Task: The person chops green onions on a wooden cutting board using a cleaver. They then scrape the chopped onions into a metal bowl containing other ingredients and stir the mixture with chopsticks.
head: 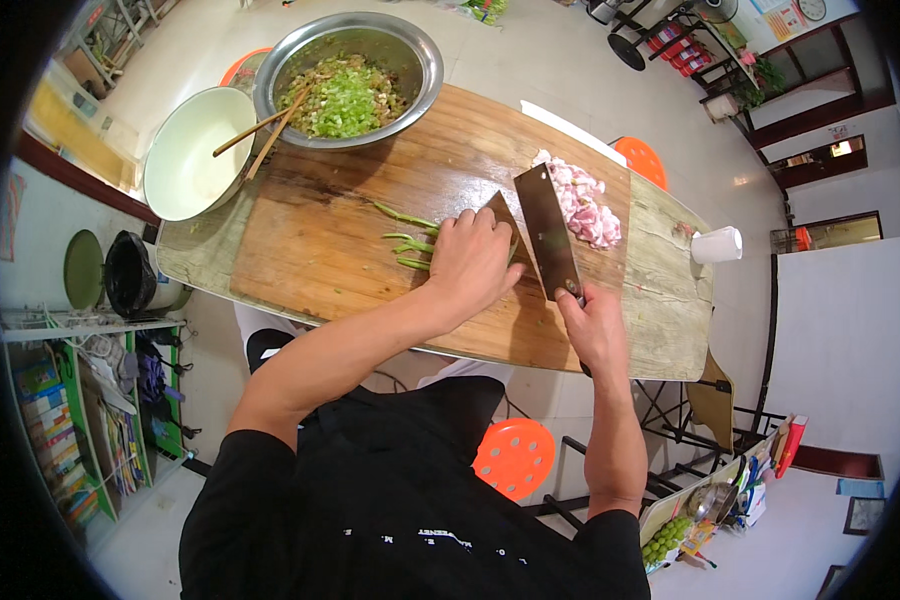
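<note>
My left hand rests over a bunch of thin green stalks on a wooden cutting board, pressing them down. My right hand grips the handle of a broad cleaver, its blade just right of my left fingers. Beyond the blade lies a heap of chopped pale pink meat. At the board's far left stands a steel basin with chopped green vegetables in a mixed filling, and wooden chopsticks lean in it. Whether the blade touches the board cannot be told.
An empty pale green bowl sits left of the basin. A white cup stands near the table's right end. Orange stools are by the table, one close to my body. Folded chairs and a low shelf with grapes are at right.
</note>
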